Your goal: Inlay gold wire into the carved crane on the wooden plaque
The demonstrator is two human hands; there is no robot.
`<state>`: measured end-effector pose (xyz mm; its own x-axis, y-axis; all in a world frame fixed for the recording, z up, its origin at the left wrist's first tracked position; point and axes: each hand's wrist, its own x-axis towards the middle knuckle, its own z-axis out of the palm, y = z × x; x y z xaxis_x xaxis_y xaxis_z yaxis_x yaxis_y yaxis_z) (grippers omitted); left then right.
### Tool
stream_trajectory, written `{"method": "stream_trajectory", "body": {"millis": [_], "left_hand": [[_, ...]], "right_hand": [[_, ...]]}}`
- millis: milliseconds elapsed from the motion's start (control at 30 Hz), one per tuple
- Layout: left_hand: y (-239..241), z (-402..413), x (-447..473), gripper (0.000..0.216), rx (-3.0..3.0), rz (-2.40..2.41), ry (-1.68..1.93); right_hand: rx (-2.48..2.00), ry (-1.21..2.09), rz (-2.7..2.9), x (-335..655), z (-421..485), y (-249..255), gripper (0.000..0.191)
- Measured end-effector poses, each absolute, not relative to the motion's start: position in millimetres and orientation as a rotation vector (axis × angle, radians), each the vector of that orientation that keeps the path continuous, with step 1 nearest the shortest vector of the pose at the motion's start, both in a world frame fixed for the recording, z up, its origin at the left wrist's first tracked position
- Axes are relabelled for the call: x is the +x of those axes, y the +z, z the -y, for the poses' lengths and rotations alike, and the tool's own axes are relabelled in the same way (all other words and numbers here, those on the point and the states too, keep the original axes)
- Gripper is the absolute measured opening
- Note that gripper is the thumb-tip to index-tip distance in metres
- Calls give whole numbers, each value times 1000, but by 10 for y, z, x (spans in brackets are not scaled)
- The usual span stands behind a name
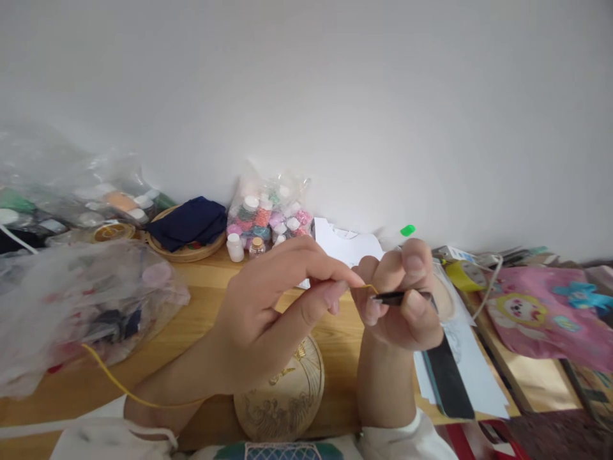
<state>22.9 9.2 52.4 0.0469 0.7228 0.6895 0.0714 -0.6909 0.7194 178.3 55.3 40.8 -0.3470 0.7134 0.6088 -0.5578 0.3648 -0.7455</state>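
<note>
In front of me my left hand (282,306) pinches a yellow thread (368,286) between thumb and forefinger. The thread's short end reaches over to my right hand (400,297). That hand is closed around a slim black pointed tool (402,298), whose tip meets the thread; its exact kind cannot be made out. Another stretch of yellow cord (138,399) crosses over my left forearm. Below the hands, a round pale piece (278,409) bears dark line drawing and gold-yellow stitching, partly covered by my left hand.
Clear plastic bags (158,287) fill the left side. Behind stand a round wooden hoop with dark blue cloth (191,220), a bag of bead jars (275,214) and small bottles (234,247). To the right lie a dark phone-like slab (447,377), papers (483,377) and a pink bag (541,319).
</note>
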Motion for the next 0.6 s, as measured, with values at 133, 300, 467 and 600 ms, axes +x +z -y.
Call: {"method": "stream_trajectory", "body": {"millis": [133,300,467,600], "left_hand": [[524,-80,237,13,1834,-788,1697],[527,-55,246,16,1823,-861,1692],[526,-61,232,15,1850,-838,1698],[519,-80,216,15,1895,-793,1708]], "right_hand": [[-170,1313,1406,1814,-546,438,5],[-223,1398,1366,1797,-589,465,9],[-206,1441,1364,1763,-588,485,11],[-300,1405,1368,1755,-567,503,20]]}}
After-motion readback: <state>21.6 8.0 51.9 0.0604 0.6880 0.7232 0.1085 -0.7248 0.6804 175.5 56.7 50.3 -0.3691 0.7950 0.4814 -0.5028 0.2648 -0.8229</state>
